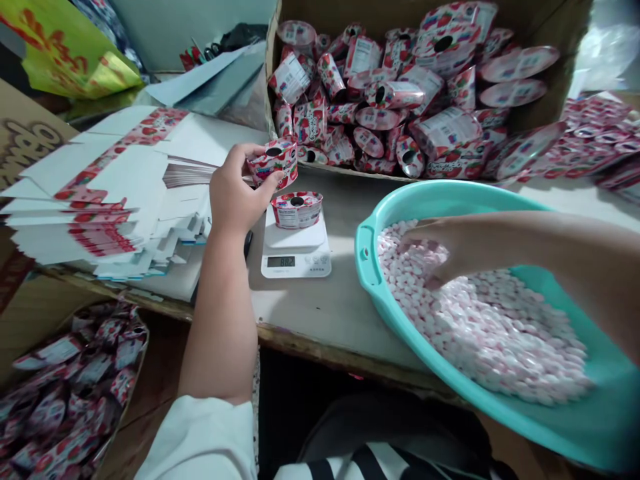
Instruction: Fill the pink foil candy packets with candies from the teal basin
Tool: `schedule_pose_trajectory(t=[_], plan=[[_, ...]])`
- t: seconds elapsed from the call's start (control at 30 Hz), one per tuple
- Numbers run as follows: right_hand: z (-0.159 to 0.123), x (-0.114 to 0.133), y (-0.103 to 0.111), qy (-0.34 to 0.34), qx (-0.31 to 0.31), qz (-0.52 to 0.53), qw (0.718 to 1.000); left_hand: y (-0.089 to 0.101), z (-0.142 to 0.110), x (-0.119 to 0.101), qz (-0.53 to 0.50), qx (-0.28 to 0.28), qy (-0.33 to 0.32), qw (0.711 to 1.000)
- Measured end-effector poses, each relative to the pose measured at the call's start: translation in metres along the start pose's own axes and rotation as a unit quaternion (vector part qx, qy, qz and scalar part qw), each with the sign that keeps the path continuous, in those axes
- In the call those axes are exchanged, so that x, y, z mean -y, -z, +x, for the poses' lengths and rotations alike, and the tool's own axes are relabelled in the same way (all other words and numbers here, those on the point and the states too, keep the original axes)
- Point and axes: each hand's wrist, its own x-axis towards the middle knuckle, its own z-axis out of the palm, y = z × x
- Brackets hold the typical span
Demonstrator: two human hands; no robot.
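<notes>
Poking rightward from left grip [240,189]: strawberry-print box [277,162].

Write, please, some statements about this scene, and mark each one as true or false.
1. The left hand holds a strawberry-print packet. True.
2. A second packet stands on the digital scale. True.
3. The scale's display is blank. False: the display shows digits.
4. The right hand is outside the turquoise basin. False: it reaches into the pink-and-white candies there.
5. The large cardboard box behind the scale is empty. False: the cardboard box holds many printed packets.
</notes>
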Motion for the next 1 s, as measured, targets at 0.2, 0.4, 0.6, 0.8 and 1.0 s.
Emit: schedule_pose_trajectory(t=[0.2, 0.4, 0.6, 0.8, 1.0], plan=[[0.002, 0.030, 0.018, -0.070, 0.106, -0.025, 0.992, 0.009, -0.003, -0.028, -0.033, -0.028, -0.027, 0.999], [-0.027, 0.018, 0.054, -0.072, -0.028, -0.029, 0.997, -0.010, -0.007, -0.130, -0.167, 0.109, -0.033, 0.979], [-0.062, -0.008, 0.080, -0.112, -0.156, -0.035, 0.981, -0.052, -0.012, -0.185, -0.161, 0.259, -0.008, 0.952], [-0.070, -0.004, 0.081, -0.059, -0.206, 0.005, 0.977, -0.065, -0.022, -0.175, -0.166, 0.268, 0.058, 0.947], [-0.072, 0.008, 0.079, 0.020, -0.243, 0.023, 0.970, -0.063, -0.022, -0.178, -0.192, 0.277, 0.042, 0.941]])
